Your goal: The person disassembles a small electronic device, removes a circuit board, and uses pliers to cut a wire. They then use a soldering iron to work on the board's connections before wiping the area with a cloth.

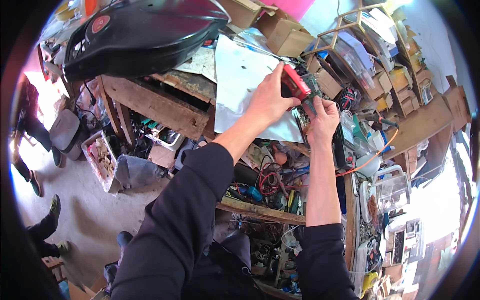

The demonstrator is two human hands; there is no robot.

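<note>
The left forearm [240, 136] is slanting from seven o'clock toward one o'clock, while the right forearm [323, 185] is standing nearly straight toward twelve. At one o'clock, the left hand [269, 99] is curling its fingers partly closed around a red-cased device [297, 82], the thumb lying near its lower edge. The right hand [325, 119] is pinching a dark green part [312, 86] just beside it (whether the two are joined, I cannot tell). Beneath them a white sheet [234, 90] is spreading, and a black plastic shell [150, 37] is sitting at eleven.
</note>
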